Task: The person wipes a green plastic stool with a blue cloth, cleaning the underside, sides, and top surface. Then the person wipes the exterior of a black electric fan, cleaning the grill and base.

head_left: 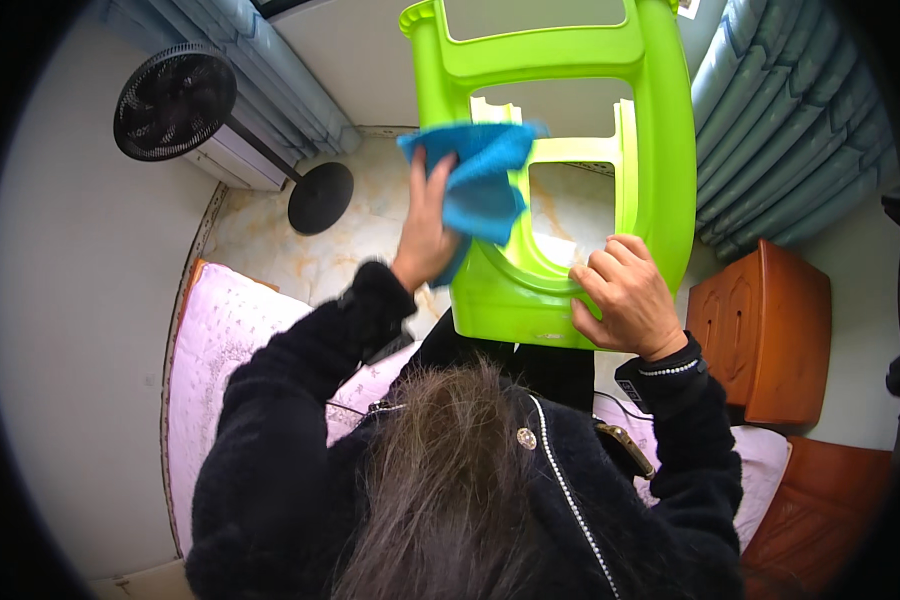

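A bright green plastic stool point(662, 170) is held up in front of me, its frame of openings and legs facing me. My right hand point(628, 295) grips its near right edge, fingers curled over the rim of the opening. My left hand point(430, 220) is at the stool's left side with a blue cloth point(485, 165) pressed under its fingers. The cloth is partly smeared by motion and hangs over the left leg and side of the stool.
A black standing fan point(320, 198) is on the marbled floor at the far left. Blue curtains point(790, 130) hang at the right and far left. A wooden bedside cabinet point(760, 330) stands at the right. Pink bedding point(220, 370) spreads around me.
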Demonstrator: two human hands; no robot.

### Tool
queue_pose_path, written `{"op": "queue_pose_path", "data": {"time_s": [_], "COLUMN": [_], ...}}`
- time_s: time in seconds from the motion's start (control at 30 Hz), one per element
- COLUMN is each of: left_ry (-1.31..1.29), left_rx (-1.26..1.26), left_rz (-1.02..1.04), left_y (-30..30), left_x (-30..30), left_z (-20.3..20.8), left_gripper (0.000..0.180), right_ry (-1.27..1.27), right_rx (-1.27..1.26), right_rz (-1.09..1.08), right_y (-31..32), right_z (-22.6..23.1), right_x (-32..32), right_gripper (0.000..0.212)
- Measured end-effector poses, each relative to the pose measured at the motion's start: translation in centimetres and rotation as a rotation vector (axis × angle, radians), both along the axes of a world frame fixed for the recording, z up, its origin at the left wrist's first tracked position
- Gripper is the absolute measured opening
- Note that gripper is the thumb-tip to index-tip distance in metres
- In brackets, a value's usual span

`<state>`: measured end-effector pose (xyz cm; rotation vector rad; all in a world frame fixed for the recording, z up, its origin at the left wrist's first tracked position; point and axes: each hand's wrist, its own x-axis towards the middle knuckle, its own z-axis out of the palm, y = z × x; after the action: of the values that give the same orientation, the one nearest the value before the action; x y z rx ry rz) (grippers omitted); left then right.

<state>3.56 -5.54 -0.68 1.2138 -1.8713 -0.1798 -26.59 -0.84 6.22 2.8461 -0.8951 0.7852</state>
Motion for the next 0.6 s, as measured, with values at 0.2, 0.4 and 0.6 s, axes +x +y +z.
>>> {"op": "queue_pose_path", "data": {"time_s": [0.2,0.4,0.6], "left_ry": [0.147,0.562,0.457], "left_rx": [0.023,0.313,0.132], "left_rz": [-0.007,-0.224,-0.084], "left_y": [-0.4,-13.5,-6.5], "left_x": [1.2,6.6,1.2], "left_z": [-1.6,2.5,-1.1], "left_gripper": [0.074,0.064,0.058], "right_ry": [0.036,0.061,0.034], "right_rx": [0.037,0.066,0.015], "right_rz": [0.040,0.020,-0.006], "right_y": [0.0,0.9,0.1], "right_z": [0.0,0.1,0.3], "right_x": [0.3,1.0,1.1], "right_gripper": [0.024,0.027,0.027]}}
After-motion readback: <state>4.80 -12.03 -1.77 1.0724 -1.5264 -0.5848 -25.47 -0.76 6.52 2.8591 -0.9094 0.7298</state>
